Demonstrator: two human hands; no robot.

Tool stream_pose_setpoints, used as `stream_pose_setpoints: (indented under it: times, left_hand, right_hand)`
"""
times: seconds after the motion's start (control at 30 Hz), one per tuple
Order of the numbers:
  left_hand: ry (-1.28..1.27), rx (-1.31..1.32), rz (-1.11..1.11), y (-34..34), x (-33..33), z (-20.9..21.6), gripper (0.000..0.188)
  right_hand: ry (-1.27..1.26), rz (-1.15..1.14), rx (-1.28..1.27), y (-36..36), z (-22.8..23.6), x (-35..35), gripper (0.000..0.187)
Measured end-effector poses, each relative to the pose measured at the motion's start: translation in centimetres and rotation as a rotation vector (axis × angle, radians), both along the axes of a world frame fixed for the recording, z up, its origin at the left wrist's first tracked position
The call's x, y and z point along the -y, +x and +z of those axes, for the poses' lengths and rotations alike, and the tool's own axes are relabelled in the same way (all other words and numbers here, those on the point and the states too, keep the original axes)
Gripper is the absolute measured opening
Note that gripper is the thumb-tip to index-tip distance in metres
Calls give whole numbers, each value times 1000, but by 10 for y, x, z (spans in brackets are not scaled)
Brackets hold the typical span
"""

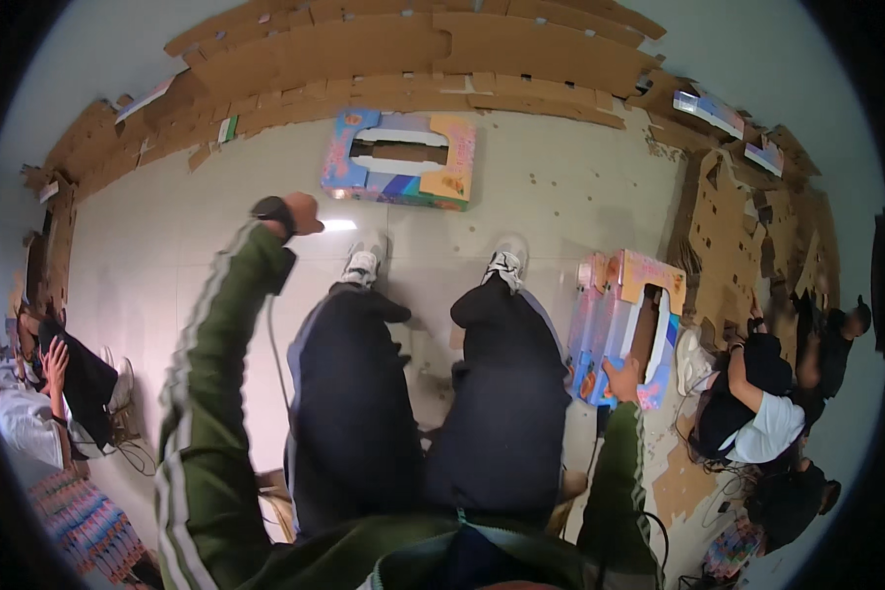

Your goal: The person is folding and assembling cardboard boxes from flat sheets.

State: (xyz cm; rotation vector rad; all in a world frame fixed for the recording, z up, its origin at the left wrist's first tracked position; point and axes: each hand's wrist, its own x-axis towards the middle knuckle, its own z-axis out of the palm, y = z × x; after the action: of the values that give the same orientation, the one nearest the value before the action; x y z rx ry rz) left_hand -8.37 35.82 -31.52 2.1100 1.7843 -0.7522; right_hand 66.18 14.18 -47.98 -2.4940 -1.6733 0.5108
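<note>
Edging floor beyond carton: brown cardboard.

A box lies ahead, other boxes at right.

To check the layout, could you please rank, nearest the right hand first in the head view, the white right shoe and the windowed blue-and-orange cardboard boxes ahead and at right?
1. Right box: touching the right hand.
2. White shoe: ahead, left.
3. Front box: farther ahead, left.

I'm seeing green jacket, white stripes running down sleeves, black trousers, white shoes, dark wristband showing, thin cable hanging.
</note>
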Motion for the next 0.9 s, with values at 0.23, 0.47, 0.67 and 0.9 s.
stream_pose_setpoints:
  times: [0.23, 0.47, 0.67, 0.9]
  left_hand:
    - [48, 81, 162, 59, -86, -117, 47]
    - [257, -48, -1, 49, -111, -185, 98]
    - [131, 62, 96, 45, -114, -184, 129]
    - [203, 68, 152, 53, -64, -178, 91]
  right_hand:
    - [-25, -156, -356, -8, 22, 14, 77]
    - [-124, -162, -447, -9, 29, 11, 77]
    - [-237, -223, -479, -11, 43, 8, 79]
    - [70, 223, -75, -7, 24, 17, 80]
